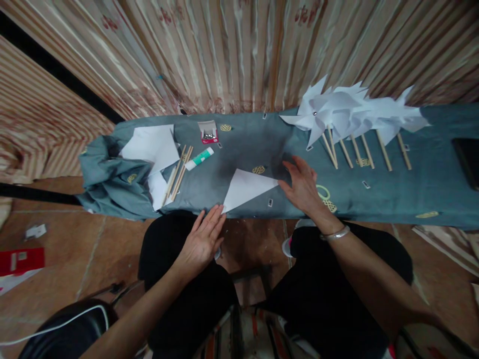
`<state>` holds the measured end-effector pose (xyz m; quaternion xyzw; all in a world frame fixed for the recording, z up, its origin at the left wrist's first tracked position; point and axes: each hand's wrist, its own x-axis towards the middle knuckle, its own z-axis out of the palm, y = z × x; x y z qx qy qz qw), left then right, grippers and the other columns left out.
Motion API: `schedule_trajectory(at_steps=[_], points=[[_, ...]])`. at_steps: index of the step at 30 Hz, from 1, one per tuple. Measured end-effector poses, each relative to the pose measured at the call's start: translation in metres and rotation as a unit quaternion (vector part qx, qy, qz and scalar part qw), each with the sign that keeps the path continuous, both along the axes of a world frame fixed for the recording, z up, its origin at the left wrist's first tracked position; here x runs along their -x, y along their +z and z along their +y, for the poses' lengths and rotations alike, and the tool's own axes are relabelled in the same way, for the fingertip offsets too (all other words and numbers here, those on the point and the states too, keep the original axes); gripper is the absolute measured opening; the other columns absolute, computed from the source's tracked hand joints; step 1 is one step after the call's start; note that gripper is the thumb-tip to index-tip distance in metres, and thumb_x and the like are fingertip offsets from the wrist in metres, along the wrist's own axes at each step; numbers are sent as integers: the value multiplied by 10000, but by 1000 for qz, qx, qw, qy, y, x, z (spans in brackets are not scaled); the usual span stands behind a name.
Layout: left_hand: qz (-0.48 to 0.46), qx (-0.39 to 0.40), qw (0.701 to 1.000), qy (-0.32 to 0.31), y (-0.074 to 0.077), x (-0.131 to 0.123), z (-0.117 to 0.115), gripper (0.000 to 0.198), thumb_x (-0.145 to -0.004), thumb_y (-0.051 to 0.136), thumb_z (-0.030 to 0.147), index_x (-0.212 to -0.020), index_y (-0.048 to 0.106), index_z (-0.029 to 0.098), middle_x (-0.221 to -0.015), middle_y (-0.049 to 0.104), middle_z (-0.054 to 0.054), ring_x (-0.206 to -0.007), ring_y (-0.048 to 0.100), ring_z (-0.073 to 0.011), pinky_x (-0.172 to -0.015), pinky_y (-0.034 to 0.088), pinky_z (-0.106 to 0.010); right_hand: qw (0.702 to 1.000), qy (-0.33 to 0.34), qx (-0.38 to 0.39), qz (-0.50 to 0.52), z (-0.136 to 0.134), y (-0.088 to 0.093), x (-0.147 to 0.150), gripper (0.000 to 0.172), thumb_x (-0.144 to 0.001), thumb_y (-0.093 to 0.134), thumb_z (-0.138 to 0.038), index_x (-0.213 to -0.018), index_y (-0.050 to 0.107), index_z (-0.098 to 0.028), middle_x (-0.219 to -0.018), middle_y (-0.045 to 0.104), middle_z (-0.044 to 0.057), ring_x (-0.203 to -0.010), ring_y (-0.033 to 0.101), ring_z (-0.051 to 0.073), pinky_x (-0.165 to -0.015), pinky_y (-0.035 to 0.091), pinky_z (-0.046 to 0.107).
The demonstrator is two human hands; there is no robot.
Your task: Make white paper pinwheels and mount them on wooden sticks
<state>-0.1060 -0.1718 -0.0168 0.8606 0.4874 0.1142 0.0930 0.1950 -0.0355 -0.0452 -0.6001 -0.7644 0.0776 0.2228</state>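
Note:
A white folded paper triangle [247,190] lies flat on the grey-green cloth in front of me. My left hand [204,237] is stretched out, fingertips resting at the triangle's lower left corner. At its right-hand point is my right hand [301,187], the thumb at the tip and the fingers spread apart. Just beyond the right wrist shows a pale green loop [323,191], perhaps a scissors handle, the rest of it hidden. A glue stick [199,158] with a green label lies left of the triangle, near several wooden sticks [182,172].
White paper sheets [151,144] are piled at the left. A small red-and-white box [208,132] holds shiny metal pieces. Several white paper pinwheels [348,112] on wooden sticks lie at the back right. A dark object [466,162] sits at the far right, and a striped curtain [239,55] hangs behind.

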Motion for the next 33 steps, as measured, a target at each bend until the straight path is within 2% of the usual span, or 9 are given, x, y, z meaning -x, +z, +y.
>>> schedule_trajectory(at_steps=[2, 4, 6, 9, 11, 13, 16, 27, 33], points=[[-118, 55, 990, 59, 3, -10, -13, 355, -939, 504, 216, -1266, 603, 121, -1361, 595, -186, -1313, 520, -285, -1105, 397, -496, 1000, 7, 1, 2, 0, 1, 0, 493, -889, 485, -315, -1356, 491, -154, -1475, 435, 218, -1383, 385, 369, -1068, 311, 604], [-256, 158, 944, 139, 1, -25, -20, 266, -905, 572, 290, -1112, 693, 174, -1139, 709, -135, -1094, 654, -253, -967, 518, -418, 1000, 12, 2, 2, 0, 0, 0, 489, -889, 484, -315, -1352, 494, -156, -1475, 437, 219, -1383, 383, 371, -1066, 312, 607], [-413, 278, 830, 250, -6, -41, -17, 256, -821, 683, 378, -958, 731, 166, -956, 738, -103, -899, 704, -226, -819, 569, -342, 1000, 14, 2, 0, 1, 0, 0, 486, -888, 487, -319, -1344, 503, -152, -1474, 439, 223, -1384, 381, 374, -1064, 313, 608], [-597, 381, 601, 371, -15, -62, 4, 413, -676, 807, 466, -914, 730, 138, -851, 743, -78, -747, 706, -175, -687, 570, -264, 1000, 11, -1, -2, 2, -1, -1, 481, -887, 493, -335, -1333, 517, -155, -1473, 444, 221, -1374, 394, 380, -1060, 312, 617], [-658, 385, 509, 401, -18, -68, 21, 408, -623, 854, 428, -851, 726, 115, -763, 730, -60, -649, 683, -127, -602, 543, -202, 1000, 10, -4, -1, 2, -1, -2, 482, -885, 497, -342, -1332, 521, -164, -1468, 454, 211, -1366, 406, 377, -1057, 318, 615], [-681, 383, 460, 422, -18, -70, 34, 343, -647, 851, 377, -792, 717, 96, -693, 716, -49, -570, 655, -93, -540, 516, -164, 1000, 12, -5, -3, 3, -2, -3, 485, -884, 499, -342, -1334, 522, -161, -1460, 462, 210, -1365, 410, 371, -1056, 327, 604], [-689, 368, 441, 443, -17, -66, 40, 228, -674, 837, 266, -728, 707, 86, -601, 688, -22, -482, 611, -61, -490, 492, -133, 1000, 12, -3, -7, 3, -2, -3, 487, -884, 501, -339, -1332, 527, -148, -1454, 466, 213, -1367, 406, 368, -1054, 338, 593], [-646, 366, 481, 467, -14, -51, 28, 125, -732, 767, 186, -735, 722, 69, -660, 729, -74, -538, 668, -95, -532, 517, -155, 1000, 0, -4, 7, 3, 1, -2, 437, -862, 479, -223, -1281, 572, -145, -1454, 477, 209, -1388, 392, 358, -1071, 333, 593], [-630, 339, 545, 437, -14, -44, 17, 372, -615, 861, 394, -776, 741, 80, -721, 750, -96, -588, 687, -135, -562, 530, -204, 996, 19, -18, 89, 6, 8, -1, 402, -935, 404, -277, -1281, 584, -176, -1460, 494, 168, -1373, 434, 312, -1102, 346, 572]])
